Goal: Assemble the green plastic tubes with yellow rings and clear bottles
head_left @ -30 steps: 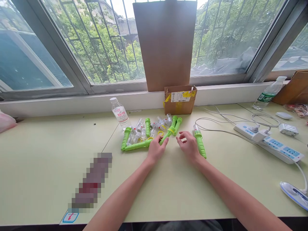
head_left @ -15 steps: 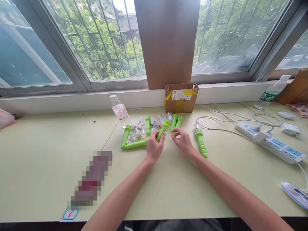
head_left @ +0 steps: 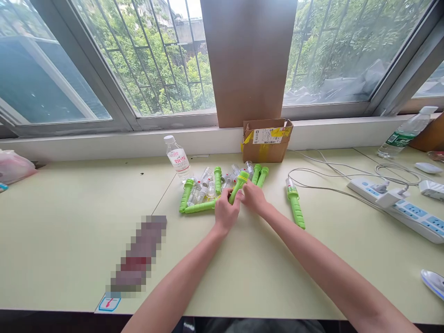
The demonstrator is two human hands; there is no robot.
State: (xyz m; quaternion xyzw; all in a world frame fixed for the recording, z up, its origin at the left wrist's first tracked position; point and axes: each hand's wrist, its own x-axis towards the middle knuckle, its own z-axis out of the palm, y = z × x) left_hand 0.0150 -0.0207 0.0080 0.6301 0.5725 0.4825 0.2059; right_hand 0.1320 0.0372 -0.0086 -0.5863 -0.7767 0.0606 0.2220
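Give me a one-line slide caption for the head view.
Left hand grips green handle; right hand touches its top, beside clear vials.

On the bench point(head_left: 69, 240) a cluster of torch handles point(head_left: 199, 207) and small clear caps point(head_left: 204, 181) lies before a water bottle point(head_left: 177, 158) and left of an open carton point(head_left: 266, 140) against the sill. A single handle point(head_left: 296, 208) lies right of the cluster, and a power strip point(head_left: 402, 209) lies further right.

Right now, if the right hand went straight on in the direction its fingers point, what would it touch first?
The right hand points up-left; its fingertips already seem to touch the head of the green handle that the left hand grips. Beyond lie clear vials, though depth is uncertain.
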